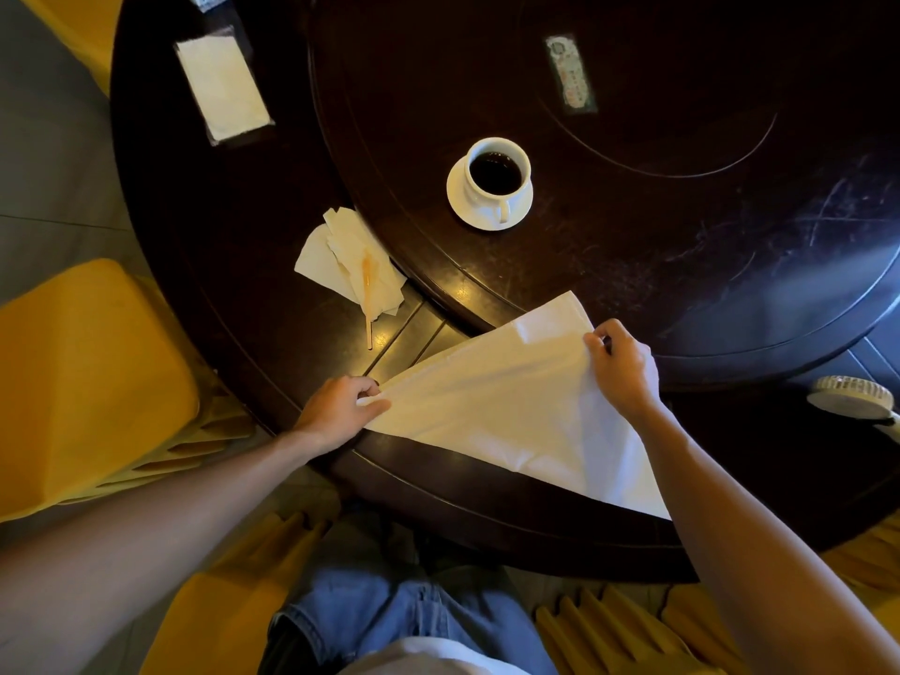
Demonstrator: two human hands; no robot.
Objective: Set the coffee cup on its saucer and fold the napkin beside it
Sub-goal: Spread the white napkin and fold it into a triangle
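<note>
Head view: left hand [341, 406] pinches one corner of the white napkin [511, 406], right hand [626, 365] pinches the upper edge, fingers curled on the cloth. It lies as a triangle on the dark round table [243, 285], so the fold is under way. Coffee cup [496, 172] already sits on its saucer [462, 207]. Next, probably, bring corner to corner squarely. Beyond: crumpled paper tissues [341, 265] with what looks like a stirrer [366, 294], and yellow chair covers [87, 372].
</note>
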